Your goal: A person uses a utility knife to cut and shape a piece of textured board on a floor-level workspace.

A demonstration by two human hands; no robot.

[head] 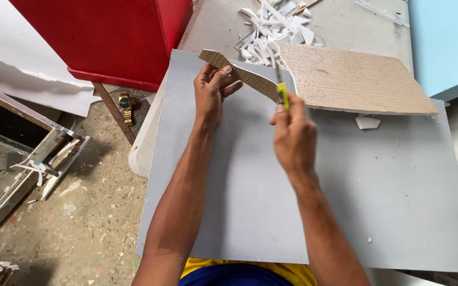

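Note:
My left hand (211, 91) grips a curved strip of brown board (242, 74) near its left end, holding it above a large grey sheet (377, 201). My right hand (292, 135) is closed around a yellow utility knife (281, 92), whose blade meets the strip where it joins a larger brown board (351, 79). That board lies tilted across the sheet's far edge.
White offcuts (274, 29) are piled on the table beyond the board, and a small white scrap (367, 123) lies on the sheet. A red box (107, 37) stands at the left. A gold wristwatch (125, 107) rests on a stool below it. Wooden frames (22, 164) lie on the floor.

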